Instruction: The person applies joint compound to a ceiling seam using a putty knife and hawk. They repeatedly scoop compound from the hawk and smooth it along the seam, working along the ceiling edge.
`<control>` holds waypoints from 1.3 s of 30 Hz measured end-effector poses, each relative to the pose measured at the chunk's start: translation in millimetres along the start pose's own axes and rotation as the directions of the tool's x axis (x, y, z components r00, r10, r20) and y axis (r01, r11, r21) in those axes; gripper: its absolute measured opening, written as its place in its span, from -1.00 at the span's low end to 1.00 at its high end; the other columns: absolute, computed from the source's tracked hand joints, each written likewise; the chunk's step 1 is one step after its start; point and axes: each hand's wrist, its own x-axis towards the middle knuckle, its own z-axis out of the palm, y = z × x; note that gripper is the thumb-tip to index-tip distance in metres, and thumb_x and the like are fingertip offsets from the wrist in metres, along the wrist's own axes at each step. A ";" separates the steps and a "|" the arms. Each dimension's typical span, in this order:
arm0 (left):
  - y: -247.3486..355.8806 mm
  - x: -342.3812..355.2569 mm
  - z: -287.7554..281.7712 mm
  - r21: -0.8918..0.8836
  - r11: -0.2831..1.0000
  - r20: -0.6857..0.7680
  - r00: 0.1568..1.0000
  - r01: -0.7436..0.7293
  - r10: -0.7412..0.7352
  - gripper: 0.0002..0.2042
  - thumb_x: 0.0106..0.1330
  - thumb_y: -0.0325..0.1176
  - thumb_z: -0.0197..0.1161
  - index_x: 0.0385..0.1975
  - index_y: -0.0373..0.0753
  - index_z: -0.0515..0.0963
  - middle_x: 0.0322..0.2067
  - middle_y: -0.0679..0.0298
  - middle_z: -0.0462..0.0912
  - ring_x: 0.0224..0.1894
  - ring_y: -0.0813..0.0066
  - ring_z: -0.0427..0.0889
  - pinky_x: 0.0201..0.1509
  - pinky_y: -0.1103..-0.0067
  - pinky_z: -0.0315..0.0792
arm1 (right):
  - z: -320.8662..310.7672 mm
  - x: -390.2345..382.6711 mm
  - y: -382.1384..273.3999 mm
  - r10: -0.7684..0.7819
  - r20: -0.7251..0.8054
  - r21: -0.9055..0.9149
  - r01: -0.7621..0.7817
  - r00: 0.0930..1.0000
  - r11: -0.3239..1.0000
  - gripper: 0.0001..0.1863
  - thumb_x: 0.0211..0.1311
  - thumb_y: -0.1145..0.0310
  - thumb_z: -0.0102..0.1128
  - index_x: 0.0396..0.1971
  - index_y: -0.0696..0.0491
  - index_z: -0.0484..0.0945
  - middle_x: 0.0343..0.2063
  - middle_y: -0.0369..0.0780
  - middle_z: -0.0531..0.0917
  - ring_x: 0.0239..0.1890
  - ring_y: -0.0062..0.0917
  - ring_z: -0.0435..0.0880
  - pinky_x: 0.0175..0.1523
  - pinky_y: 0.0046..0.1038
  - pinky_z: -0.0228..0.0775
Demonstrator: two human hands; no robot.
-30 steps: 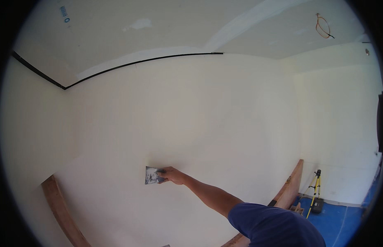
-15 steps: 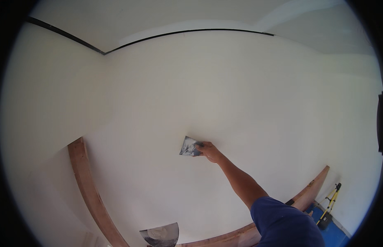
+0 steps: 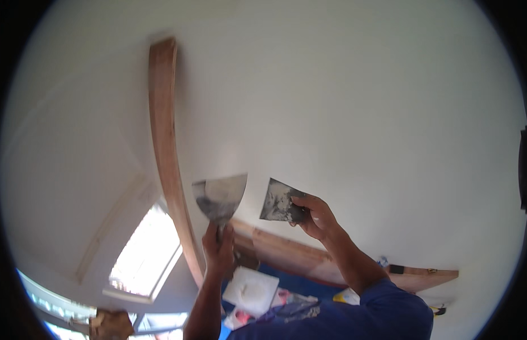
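Note:
My left hand (image 3: 217, 249) is wrapped round the handle of a wide putty knife (image 3: 217, 201), its blade raised and carrying a pale smear of compound. To its right, my right hand (image 3: 315, 218) grips a squarish, dark flat scraper (image 3: 277, 198) streaked with white compound, thumb over its face. The two blades are apart, side by side in front of the white wall (image 3: 382, 130). Whether either blade touches the wall cannot be made out.
An upright wooden board (image 3: 161, 113) stands left of my hands. More boards (image 3: 280, 249) run low along the wall, above blue floor covering. A white slab (image 3: 243, 283) with something pale on it lies below my hands. A bright window (image 3: 141, 252) is at lower left.
The view has swung down and leftward. The putty knife has risen from the lower edge with my left hand, and my right hand has drawn back nearer to it.

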 end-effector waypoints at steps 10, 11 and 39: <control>-43.6 -21.9 1.6 0.501 0.826 0.128 0.966 -0.257 0.223 -0.58 0.34 -0.57 0.29 0.21 -0.36 0.52 -0.22 0.01 0.67 -0.19 0.06 0.74 -0.16 0.30 0.61 | 29.0 21.6 45.9 0.300 -0.022 0.202 -0.289 0.954 0.936 -0.80 0.43 0.43 0.16 -0.08 0.23 0.57 -0.27 -0.13 0.75 -0.35 -0.40 0.79 -0.39 -0.38 0.61; -50.1 -23.7 -4.5 0.539 0.792 0.166 0.958 -0.285 0.232 -0.57 0.32 -0.56 0.30 0.22 -0.35 0.52 -0.22 0.02 0.67 -0.20 0.05 0.74 -0.17 0.29 0.62 | 27.7 24.3 46.6 0.329 -0.028 0.182 -0.318 0.944 0.930 -0.80 0.43 0.43 0.16 -0.08 0.23 0.57 -0.27 -0.13 0.75 -0.35 -0.39 0.79 -0.38 -0.38 0.61; -17.7 -48.0 -12.8 -0.029 0.937 0.108 0.933 0.347 -0.342 -0.85 0.48 -0.42 0.21 -0.10 -0.37 0.59 -0.55 0.23 0.59 -0.59 0.47 0.58 -0.50 0.53 0.44 | -37.8 11.0 -10.9 -0.023 0.054 -0.738 0.056 0.998 0.673 -0.57 0.41 0.55 0.17 0.27 0.15 0.48 -0.02 -0.11 0.71 -0.09 -0.33 0.77 -0.06 -0.37 0.72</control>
